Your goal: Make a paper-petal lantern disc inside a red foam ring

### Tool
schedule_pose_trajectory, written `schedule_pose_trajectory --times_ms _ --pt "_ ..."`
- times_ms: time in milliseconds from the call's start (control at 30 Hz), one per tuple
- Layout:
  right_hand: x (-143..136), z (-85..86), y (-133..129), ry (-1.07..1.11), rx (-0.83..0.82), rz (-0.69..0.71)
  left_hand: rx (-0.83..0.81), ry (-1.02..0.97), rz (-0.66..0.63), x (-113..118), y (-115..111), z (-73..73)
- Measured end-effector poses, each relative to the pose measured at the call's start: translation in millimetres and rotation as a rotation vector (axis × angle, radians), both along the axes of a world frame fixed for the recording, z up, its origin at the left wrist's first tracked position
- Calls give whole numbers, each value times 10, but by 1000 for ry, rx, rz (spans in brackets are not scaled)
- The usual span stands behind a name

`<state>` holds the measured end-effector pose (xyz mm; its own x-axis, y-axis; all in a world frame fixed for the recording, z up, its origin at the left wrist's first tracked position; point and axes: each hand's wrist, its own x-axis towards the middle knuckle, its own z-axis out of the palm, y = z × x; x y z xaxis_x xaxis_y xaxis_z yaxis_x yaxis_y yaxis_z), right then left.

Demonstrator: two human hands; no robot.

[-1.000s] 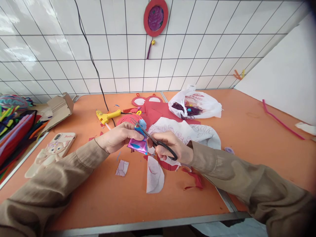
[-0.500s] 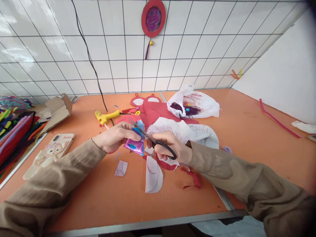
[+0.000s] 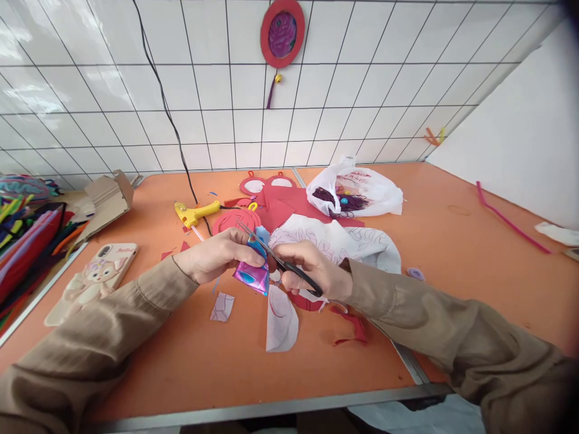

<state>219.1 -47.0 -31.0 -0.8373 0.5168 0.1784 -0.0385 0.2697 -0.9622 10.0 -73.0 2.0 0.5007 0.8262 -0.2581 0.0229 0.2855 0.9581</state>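
My left hand (image 3: 221, 253) pinches a shiny pink and blue foil piece (image 3: 251, 278) between thumb and fingers. Black-handled scissors (image 3: 302, 278) are gripped in my right hand (image 3: 312, 265), their blades lying across the upper blue part of the foil and pointing up and left. Both hands hang above the table, close together. Behind them are red round cut-outs (image 3: 230, 220) and a white cloth with purple line drawings (image 3: 312, 232). Below lies a half-round white piece (image 3: 281, 322), with a small drawn-on scrap (image 3: 222, 307) to its left.
A yellow glue gun (image 3: 199, 212) rests behind my left hand. The phone in a cartoon case (image 3: 102, 271) lies at left, near a cardboard box (image 3: 108, 202). At the back stands a plastic bag with purple tassels (image 3: 371, 193). Red scraps (image 3: 355, 328) lie right of centre.
The foil piece and my left hand have shifted slightly right and down. The scissor handles have come closer together, and the blades look more closed across the foil.
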Motion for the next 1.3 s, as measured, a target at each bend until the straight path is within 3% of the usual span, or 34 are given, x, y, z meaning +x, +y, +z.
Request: schedule_pose_trajectory --times_ms 133,333,467,600,767,867,933,1033,1167,1300 --pt "17 -29 0 -1 -98 20 -6 13 9 -23 17 -28" --pt "31 -35 -13 0 -111 1 7 27 0 -48 34 -38" --pt "21 -5 -33 0 -135 -10 -11 -13 -40 -39 31 -22" --pt "8 34 -26 5 -123 -52 -10 26 11 -79 40 51" --pt "13 150 26 -29 142 -238 146 45 161 -264 63 308" --pt "29 250 25 -143 190 -305 377 -65 244 -387 47 477" --pt "35 301 -14 -252 187 -273 525 -181 258 -442 23 560" --pt "27 323 -132 -434 251 -88 695 -280 312 -465 -18 628" --pt "-5 242 -305 -651 613 61 594 -258 348 -377 -48 588" --pt "-29 130 -373 -763 913 78 420 -174 438 -169 -10 363"
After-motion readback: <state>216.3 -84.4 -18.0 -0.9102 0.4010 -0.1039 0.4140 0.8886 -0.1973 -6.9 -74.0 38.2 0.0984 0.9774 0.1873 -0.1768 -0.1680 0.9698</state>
